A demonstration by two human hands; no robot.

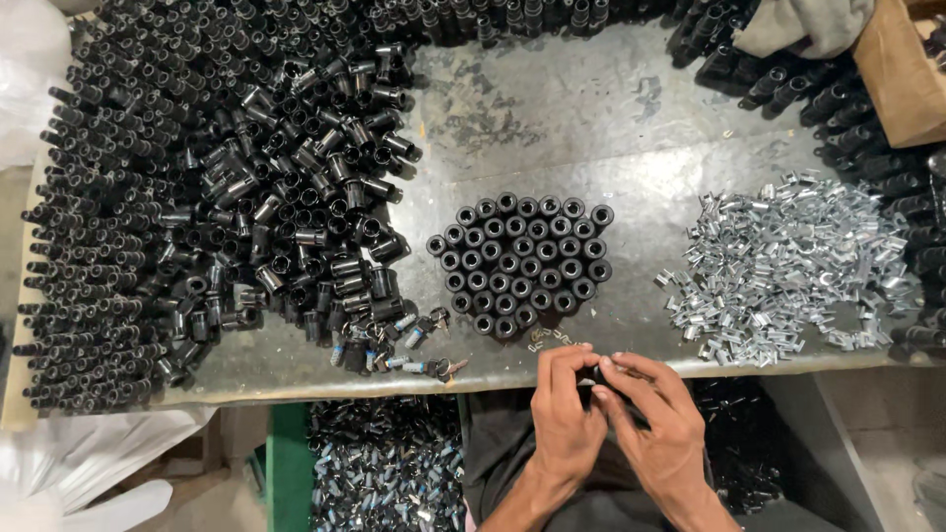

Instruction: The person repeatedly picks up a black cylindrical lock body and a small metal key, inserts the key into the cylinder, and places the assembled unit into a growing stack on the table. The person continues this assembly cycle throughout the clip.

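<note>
My left hand [567, 419] and right hand [658, 426] sit together just off the near edge of the metal table [591, 118], fingertips meeting around a small black part [592, 375]. Both hands are pinching it from either side; it is mostly covered by the fingers, so I cannot tell its exact shape.

Just beyond my fingertips, on the table edge, lie a couple of small metal bits [548, 337]. Past those I see a tidy cluster of upright black tubes [519, 264], standing open end up and touching one another. To the left of it a few keyed lock cylinders [399, 347] lie at the foot of a big loose heap of black tubes [246, 197], with more stacked in rows along the far left. On my right is a spread pile of shiny metal clips [783, 266], and a cardboard box [902, 69] at the far right corner. Under the table, a bin of more cylinders [384, 468] shows.
</note>
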